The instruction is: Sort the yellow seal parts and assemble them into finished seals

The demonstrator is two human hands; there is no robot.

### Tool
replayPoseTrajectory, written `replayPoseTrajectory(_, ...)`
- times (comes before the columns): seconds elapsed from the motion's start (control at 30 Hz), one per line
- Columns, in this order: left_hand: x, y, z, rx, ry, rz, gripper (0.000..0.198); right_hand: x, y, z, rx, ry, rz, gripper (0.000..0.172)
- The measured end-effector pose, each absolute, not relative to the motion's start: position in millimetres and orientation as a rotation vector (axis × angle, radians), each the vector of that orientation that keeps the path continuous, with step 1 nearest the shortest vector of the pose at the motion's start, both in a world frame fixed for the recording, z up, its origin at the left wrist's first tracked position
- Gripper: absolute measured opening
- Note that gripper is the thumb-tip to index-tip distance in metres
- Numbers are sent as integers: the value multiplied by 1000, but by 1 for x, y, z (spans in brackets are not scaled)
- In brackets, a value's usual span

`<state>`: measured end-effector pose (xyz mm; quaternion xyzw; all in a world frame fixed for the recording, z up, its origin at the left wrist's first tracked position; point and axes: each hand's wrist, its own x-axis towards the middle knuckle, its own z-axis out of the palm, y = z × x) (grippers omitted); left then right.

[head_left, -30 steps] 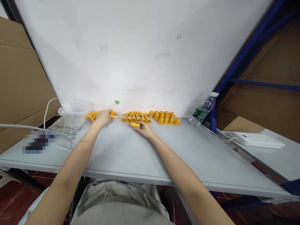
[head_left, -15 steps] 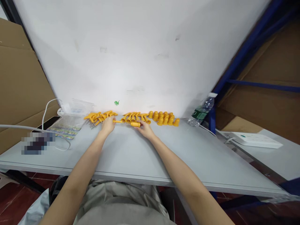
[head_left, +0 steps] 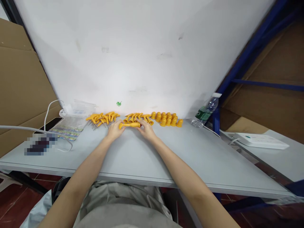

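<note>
Pinched at both ends, left hand [head_left: 115,129] on the yellow handle piece [head_left: 125,124] and right hand [head_left: 147,130] on the cap [head_left: 135,125], just in front of the horn-shaped parts [head_left: 131,119], probably light, stiff, slickish plastic, so the ends seem the best hold.

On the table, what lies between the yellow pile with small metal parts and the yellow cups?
In the head view, a row of yellow flared pieces lies between the pile and the cups, partly hidden by the right hand.
</note>
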<state>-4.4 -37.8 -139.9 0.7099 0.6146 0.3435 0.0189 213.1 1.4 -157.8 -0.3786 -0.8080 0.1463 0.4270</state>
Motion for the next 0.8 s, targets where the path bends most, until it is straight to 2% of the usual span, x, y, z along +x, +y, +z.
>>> replayPoseTrajectory(0.17,-10,-40,-137,2195,1934,1164,18,211,0,-151,-829,-2037,592,60)
replayPoseTrajectory(0.3,-13,-40,-137,2225,1896,1277,17,212,-6,-140,-779,-1945,819,56)
replayPoseTrajectory(0.37,-13,-40,-138,2256,1870,1321,17,211,-11,-136,-826,-1905,914,52)
replayPoseTrajectory(0.6,-8,-42,-137,2332,1775,1428,23,203,-23,-125,-1146,-1661,1144,68)
replayPoseTrajectory(0.77,-9,-41,-135,2311,1810,1422,24,214,-22,-114,-989,-1685,1241,56)
replayPoseTrajectory(0.8,-9,-41,-135,2312,1813,1414,25,216,-22,-113,-930,-1682,1236,58)
